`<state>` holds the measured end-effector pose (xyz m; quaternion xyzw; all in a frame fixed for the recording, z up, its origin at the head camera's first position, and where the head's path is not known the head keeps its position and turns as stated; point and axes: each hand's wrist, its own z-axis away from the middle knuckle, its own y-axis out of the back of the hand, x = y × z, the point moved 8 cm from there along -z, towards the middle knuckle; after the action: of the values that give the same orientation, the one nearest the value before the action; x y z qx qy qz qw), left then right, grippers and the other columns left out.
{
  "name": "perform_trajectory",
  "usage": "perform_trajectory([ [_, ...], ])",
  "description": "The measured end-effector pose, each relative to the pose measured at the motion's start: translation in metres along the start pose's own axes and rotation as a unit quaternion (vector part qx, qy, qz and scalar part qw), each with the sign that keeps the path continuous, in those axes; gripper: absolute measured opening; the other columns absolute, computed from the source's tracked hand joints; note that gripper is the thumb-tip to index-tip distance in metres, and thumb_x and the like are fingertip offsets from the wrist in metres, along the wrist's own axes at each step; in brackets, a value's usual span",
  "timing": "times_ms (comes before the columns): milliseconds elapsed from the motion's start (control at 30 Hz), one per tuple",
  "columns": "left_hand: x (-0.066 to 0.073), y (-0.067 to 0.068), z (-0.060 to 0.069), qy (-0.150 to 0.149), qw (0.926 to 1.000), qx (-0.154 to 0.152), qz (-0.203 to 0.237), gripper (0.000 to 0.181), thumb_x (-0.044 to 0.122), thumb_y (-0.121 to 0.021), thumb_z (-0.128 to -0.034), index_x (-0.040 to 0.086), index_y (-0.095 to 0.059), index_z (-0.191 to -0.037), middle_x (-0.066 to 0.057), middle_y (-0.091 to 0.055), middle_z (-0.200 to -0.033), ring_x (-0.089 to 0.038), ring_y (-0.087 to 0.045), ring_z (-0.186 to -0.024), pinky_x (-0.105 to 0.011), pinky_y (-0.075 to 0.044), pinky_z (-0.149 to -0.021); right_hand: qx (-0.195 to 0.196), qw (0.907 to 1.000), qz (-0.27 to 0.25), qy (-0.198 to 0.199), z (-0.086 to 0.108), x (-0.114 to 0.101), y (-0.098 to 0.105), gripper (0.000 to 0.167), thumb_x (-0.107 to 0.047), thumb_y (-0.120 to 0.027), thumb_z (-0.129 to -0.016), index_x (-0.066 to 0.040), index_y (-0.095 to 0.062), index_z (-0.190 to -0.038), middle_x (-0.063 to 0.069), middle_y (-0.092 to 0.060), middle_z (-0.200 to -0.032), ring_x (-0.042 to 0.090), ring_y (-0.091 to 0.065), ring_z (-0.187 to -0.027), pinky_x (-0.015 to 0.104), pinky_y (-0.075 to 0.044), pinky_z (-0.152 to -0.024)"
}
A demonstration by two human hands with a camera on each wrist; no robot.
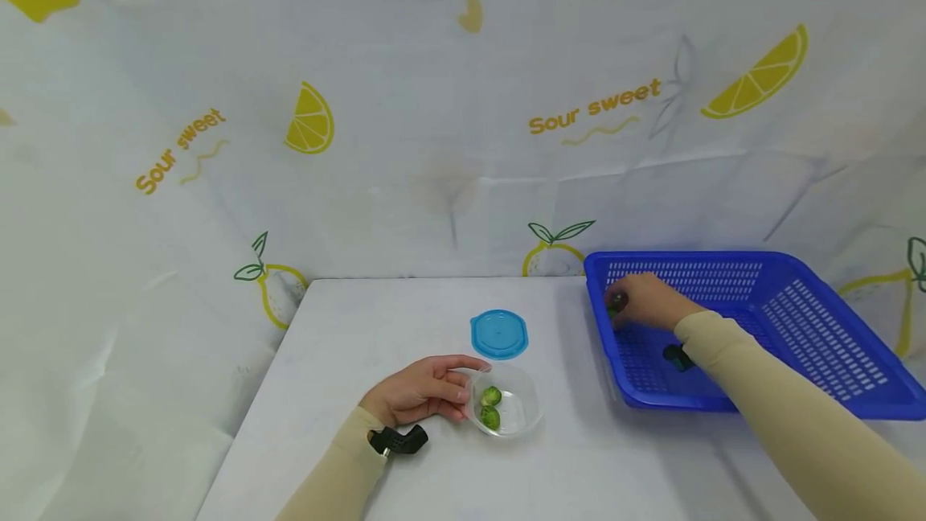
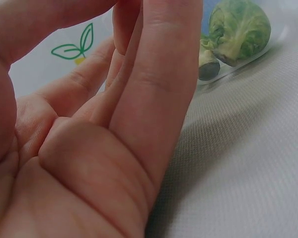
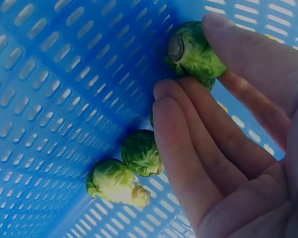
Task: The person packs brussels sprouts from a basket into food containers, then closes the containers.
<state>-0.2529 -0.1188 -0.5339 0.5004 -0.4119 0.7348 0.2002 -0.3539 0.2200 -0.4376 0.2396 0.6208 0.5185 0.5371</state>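
Note:
My left hand (image 1: 427,391) holds the left side of a clear round plastic container (image 1: 531,416) on the table. Two green Brussels sprouts (image 1: 489,417) lie in it; the left wrist view shows a sprout (image 2: 241,32) through its wall, beyond the fingers. My right hand (image 1: 649,301) reaches into a blue perforated basket (image 1: 803,320), by its left wall. In the right wrist view, the thumb and a finger pinch a Brussels sprout (image 3: 196,52). Below the fingers, two more sprouts (image 3: 141,152) lie against the basket wall, and another is mostly hidden behind the fingertips.
A blue lid (image 1: 499,334) lies flat on the white table (image 1: 347,328), behind the container. The basket stands on the table's right side. A white sheet with lemon prints (image 1: 434,103) hangs behind the table. Each wrist carries a small black device (image 1: 398,440).

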Motion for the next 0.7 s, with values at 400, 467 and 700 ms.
perform_trajectory([
  [400, -0.001, -0.003, -0.003, 0.003, 1.0000, -0.006, 0.007, 0.061, -0.001, -0.069, -0.1002, 0.003, -0.048, -0.158, -0.002, -0.073, -0.098, -0.013, -0.081, -0.087, -0.032, -0.068, -0.084, -0.001, 0.9997, -0.024, -0.003, 0.013, 0.001, 0.009, 0.023, -0.010, -0.089, -0.083, -0.005, -0.081, -0.104, 0.008, -0.081, -0.100, 0.023, -0.074, -0.092, 0.048, -0.065, -0.085],
  [467, -0.001, -0.002, -0.002, 0.005, 0.9999, -0.004, 0.009, 0.061, -0.001, -0.069, -0.1003, 0.003, -0.049, -0.158, -0.002, -0.073, -0.098, -0.013, -0.081, -0.087, -0.032, -0.069, -0.085, 0.002, 0.9995, -0.031, -0.001, 0.018, -0.001, 0.015, 0.022, -0.011, -0.088, -0.085, -0.007, -0.081, -0.105, 0.006, -0.081, -0.100, 0.022, -0.075, -0.092, 0.047, -0.065, -0.084],
  [700, -0.001, 0.000, 0.000, 0.003, 1.0000, 0.000, 0.005, 0.060, -0.003, -0.066, -0.1014, 0.003, -0.047, -0.159, -0.001, -0.073, -0.098, -0.013, -0.080, -0.087, -0.032, -0.068, -0.086, 0.024, 0.9993, -0.028, -0.001, 0.037, -0.002, 0.034, 0.022, -0.013, -0.086, -0.090, -0.006, -0.081, -0.110, 0.009, -0.081, -0.108, 0.030, -0.076, -0.101, 0.051, -0.065, -0.088],
])
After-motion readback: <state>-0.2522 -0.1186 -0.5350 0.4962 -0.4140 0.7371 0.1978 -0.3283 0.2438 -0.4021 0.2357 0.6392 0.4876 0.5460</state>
